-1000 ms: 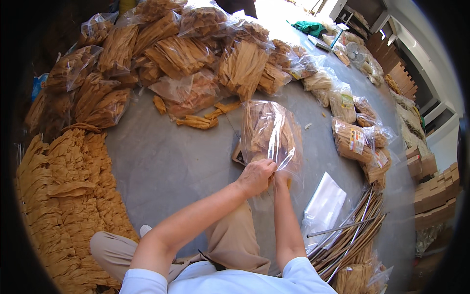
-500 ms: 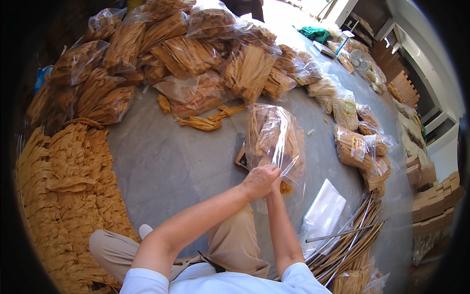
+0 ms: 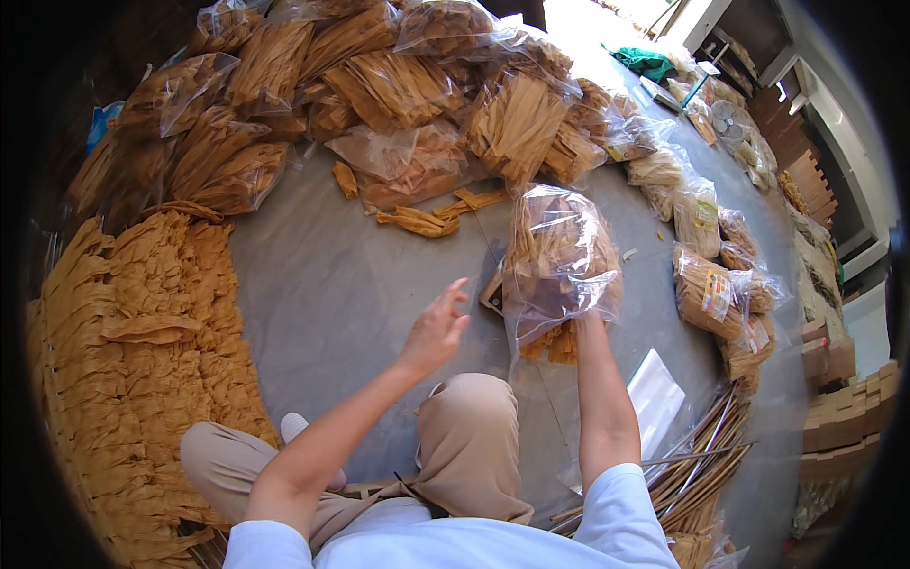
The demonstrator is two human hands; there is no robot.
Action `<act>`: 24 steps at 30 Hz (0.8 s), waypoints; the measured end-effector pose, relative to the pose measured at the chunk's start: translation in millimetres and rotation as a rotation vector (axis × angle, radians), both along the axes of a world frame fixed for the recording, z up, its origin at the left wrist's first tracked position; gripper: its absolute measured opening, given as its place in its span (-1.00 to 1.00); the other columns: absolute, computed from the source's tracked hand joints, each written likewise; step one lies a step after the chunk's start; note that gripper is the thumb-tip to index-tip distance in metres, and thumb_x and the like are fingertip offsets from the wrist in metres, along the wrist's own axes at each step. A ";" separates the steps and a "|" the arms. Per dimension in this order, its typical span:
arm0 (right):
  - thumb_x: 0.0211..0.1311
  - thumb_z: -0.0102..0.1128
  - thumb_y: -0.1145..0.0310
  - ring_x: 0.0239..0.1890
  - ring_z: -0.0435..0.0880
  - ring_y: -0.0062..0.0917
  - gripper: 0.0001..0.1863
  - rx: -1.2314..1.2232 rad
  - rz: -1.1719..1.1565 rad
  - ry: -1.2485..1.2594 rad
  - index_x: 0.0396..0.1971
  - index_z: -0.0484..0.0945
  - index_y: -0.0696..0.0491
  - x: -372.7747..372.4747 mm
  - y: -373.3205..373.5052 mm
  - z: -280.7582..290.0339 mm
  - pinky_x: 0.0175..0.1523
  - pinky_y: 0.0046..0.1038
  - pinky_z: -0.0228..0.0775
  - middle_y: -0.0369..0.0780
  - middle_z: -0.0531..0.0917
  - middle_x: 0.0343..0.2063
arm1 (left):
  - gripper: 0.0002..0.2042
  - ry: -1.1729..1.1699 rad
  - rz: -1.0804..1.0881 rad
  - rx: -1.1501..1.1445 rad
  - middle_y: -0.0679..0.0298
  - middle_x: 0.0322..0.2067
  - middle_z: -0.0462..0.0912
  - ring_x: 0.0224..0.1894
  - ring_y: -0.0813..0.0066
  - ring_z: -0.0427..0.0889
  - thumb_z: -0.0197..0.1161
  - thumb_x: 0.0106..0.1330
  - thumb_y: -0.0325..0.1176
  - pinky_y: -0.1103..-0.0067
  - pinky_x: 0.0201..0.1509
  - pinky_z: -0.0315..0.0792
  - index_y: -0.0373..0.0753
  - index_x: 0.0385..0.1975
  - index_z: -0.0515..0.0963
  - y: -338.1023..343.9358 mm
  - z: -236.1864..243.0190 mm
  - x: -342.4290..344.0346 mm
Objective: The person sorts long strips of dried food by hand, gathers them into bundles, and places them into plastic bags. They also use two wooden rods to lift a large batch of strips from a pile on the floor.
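Over the gray floor [image 3: 322, 313], a clear bag [image 3: 559, 254] likely wants steadying, left hand [image 3: 436, 329] loose-fingered and empty, right hand's grasp hidden.

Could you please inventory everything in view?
Filled bag: one, clear, brown contents, right of centre
Heaped bags: many, brown, upper left to centre
Strip pile: one, golden brown, left
Loose strips: several, golden brown, above centre
Smaller bags: several, tan, right
Plastic sheeting: count unclear, whitish, lower right
Rods: many, brown and silvery, lower right
Cartons: many, brown, far right
Fan: one, grey, upper right
Crumpled cover: one, green, top right
Floor: one, grey, middle
Shirt: one, white, bottom
Trousers: one pair, beige, bottom
Left grip: one, bare, open, left of filled bag
Right grip: one, bare, mostly hidden, at filled bag
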State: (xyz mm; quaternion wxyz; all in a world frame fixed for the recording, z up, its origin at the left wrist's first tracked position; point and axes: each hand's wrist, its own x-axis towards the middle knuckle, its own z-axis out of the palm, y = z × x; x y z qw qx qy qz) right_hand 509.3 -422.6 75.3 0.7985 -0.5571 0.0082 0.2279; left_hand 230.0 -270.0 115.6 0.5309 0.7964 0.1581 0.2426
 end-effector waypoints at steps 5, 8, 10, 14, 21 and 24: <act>0.25 0.07 0.25 -0.12 0.50 -0.52 -0.56 0.084 0.107 0.082 0.05 0.35 0.17 -45.2 -32.6 -11.0 -0.12 -0.52 0.42 -0.20 0.51 -0.10 | -0.40 0.410 0.101 -0.077 0.17 -0.27 0.59 -0.44 0.38 0.59 0.16 0.08 -0.56 0.50 -0.24 0.49 -0.25 0.19 0.18 40.7 -90.0 -134.9; 0.26 0.06 0.25 -0.11 0.50 -0.52 -0.56 -0.054 0.065 -0.055 0.06 0.35 0.18 -73.0 -36.9 -12.3 -0.12 -0.51 0.41 -0.19 0.51 -0.09 | -0.35 0.498 0.101 -0.186 0.17 -0.25 0.58 -0.41 0.46 0.57 0.18 0.08 -0.53 0.56 -0.23 0.48 -0.24 0.23 0.11 41.0 -91.2 -175.6; 0.23 0.11 0.25 -0.01 0.44 -0.48 -0.47 -0.486 -0.108 -0.386 0.13 0.26 0.19 -75.9 -52.6 -41.7 -0.03 -0.50 0.38 -0.15 0.44 0.01 | -0.32 0.513 0.081 -0.227 0.17 -0.23 0.57 -0.39 0.49 0.56 0.19 0.09 -0.52 0.58 -0.22 0.48 -0.23 0.25 0.07 39.0 -77.4 -180.4; 0.18 0.19 0.29 0.10 0.36 -0.39 -0.29 -0.691 0.075 -0.787 0.26 0.07 0.14 -120.2 -55.8 -46.4 0.07 -0.44 0.34 -0.09 0.30 0.14 | -0.28 0.434 0.077 -0.298 0.17 -0.17 0.53 -0.31 0.47 0.55 0.20 0.11 -0.52 0.55 -0.20 0.48 -0.19 0.29 0.00 45.7 -39.7 -189.6; 0.27 0.03 0.29 0.09 0.38 -0.40 -0.54 0.154 0.023 -0.054 0.14 0.19 -0.01 -53.6 -75.0 22.1 0.12 -0.22 0.26 -0.24 0.37 0.08 | -0.24 0.301 0.208 -0.191 0.20 -0.12 0.48 -0.25 0.52 0.51 0.14 0.15 -0.58 0.58 -0.07 0.42 -0.13 0.34 -0.09 83.3 75.2 -238.2; 0.39 -0.22 0.21 0.01 0.45 -0.41 -0.70 0.059 -0.177 0.059 0.05 0.28 -0.07 8.8 -98.9 29.7 0.09 -0.17 0.27 -0.29 0.49 -0.02 | -0.25 0.247 0.425 -0.154 0.24 -0.13 0.46 -0.25 0.59 0.47 0.10 0.17 -0.60 0.62 -0.06 0.41 -0.11 0.35 -0.09 108.0 95.2 -290.2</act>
